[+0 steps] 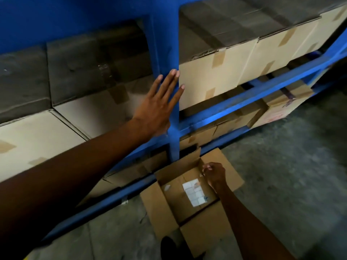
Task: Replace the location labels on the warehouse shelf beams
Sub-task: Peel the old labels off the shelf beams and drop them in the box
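- Left hand [157, 106] is flat, fingers straight and spread, pressed on the blue upright [173, 117] of the shelf.
- Right hand [215, 175] is down over the open box [163, 212] on the floor, fingertips pinching something tiny, probably a label, too small to tell.
- Label sheet [194, 193] lies in the box bottom.
- Labels look thin, floppy, weightless; I'd peel from a corner and keep the sticky side off my fingers.

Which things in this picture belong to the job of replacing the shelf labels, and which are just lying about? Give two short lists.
Part of the job:
- left hand, flat against the blue upright
- right hand, pinching something small over the open box
- white label sheet inside that box

Just lying about:
- taped cartons on the shelves
- concrete floor
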`<state>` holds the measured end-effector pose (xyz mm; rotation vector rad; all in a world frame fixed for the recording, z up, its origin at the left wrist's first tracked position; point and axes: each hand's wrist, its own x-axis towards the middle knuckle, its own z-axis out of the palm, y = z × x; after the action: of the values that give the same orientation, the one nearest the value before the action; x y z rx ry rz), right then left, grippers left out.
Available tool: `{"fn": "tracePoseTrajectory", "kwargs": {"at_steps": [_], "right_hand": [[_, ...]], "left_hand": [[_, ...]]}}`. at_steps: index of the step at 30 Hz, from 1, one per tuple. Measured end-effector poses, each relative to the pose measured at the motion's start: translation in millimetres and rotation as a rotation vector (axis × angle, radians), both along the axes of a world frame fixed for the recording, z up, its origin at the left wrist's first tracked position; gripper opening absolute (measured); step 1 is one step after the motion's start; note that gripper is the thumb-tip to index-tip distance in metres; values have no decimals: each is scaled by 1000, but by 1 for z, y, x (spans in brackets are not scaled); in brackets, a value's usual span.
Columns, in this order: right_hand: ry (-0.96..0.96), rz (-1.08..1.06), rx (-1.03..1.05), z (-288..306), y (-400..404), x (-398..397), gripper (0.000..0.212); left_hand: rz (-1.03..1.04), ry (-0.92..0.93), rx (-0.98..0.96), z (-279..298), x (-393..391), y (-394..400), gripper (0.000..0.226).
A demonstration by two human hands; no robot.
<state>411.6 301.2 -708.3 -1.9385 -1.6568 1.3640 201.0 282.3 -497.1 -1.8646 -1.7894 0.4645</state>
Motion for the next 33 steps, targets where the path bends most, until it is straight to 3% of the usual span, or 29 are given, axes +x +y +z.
{"fn": "tracePoseTrajectory", "kwargs": {"at_steps": [11, 14, 17, 20, 25, 33], "right_hand": [[25, 93, 45, 29, 11, 7, 14], [6, 154, 126, 72, 27, 13, 20], [44, 126, 316, 137, 55, 20, 15], [58, 99, 538, 208, 89, 33, 16], [137, -27, 774, 306, 143, 51, 23], [88, -100, 952, 376, 217, 52, 25]], "left_hand": [[5, 31, -46, 5, 3, -2, 102], [15, -145, -122, 19, 17, 0, 94], [-107, -267, -79, 45, 32, 11, 86], [-210, -204, 91, 80, 44, 26, 84], [-205, -59, 299, 136, 55, 56, 88], [12, 91, 250, 145, 49, 87, 109]]}}
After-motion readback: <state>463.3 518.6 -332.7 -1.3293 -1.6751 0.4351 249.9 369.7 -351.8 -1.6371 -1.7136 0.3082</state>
